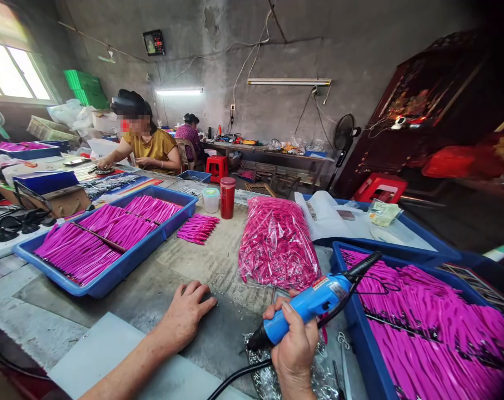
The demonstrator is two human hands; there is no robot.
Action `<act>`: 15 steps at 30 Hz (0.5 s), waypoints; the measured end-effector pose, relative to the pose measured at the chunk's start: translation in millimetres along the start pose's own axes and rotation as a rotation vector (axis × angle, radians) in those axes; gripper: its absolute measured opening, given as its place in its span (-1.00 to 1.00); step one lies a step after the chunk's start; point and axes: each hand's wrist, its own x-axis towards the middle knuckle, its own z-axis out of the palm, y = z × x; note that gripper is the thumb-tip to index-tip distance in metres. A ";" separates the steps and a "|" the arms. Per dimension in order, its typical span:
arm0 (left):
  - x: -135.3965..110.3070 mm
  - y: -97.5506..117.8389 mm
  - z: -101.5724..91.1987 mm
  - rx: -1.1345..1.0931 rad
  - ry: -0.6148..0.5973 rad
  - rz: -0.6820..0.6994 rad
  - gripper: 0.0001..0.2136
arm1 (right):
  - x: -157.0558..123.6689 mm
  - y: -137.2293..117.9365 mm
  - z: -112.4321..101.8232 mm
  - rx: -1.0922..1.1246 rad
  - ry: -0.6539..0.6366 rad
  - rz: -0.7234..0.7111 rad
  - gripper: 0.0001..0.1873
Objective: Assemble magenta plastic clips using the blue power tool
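On my screen, the right hand [293, 341] covers part of the blue electric tool [302, 314], and its label [320, 283] is too small for me to read. The bottom edge cuts the left forearm [130, 361], the black cable [240, 374] and the right-hand tray [354, 339]. I cannot name the tiny bits [221, 291] near the left hand [185, 314]. The window [16, 72] is cut at left.

Workshop, elec. driver [304, 314], blue trays [151, 243] w/ pink pcs [68, 255], seated co-workers [159, 147]
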 end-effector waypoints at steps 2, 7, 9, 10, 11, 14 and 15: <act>2.2 2.4 -0.3 -0.001 0.000 0.016 -0.68 | -0.7 -0.6 -0.1 0.003 -0.003 0.000 -0.55; 2.7 4.8 4.5 0.004 0.000 0.029 -0.70 | -0.4 -1.1 -0.2 -0.013 -0.007 -0.013 -0.56; 1.6 4.9 7.3 0.012 -0.012 0.036 -0.68 | 0.4 -0.3 -0.4 -0.021 -0.020 -0.013 -0.58; 1.1 5.1 8.5 0.016 -0.020 0.040 -0.68 | 0.9 0.2 -0.5 -0.022 -0.022 -0.013 -0.58; 0.5 5.3 9.5 0.020 -0.027 0.043 -0.67 | 1.2 0.6 -0.6 -0.020 -0.018 -0.013 -0.58; -0.8 6.0 11.0 0.029 -0.037 0.043 -0.65 | 1.6 1.0 -0.9 -0.012 -0.005 -0.014 -0.56; -1.3 6.1 11.1 0.032 -0.033 0.041 -0.64 | 1.6 1.0 -1.0 -0.011 -0.005 -0.015 -0.56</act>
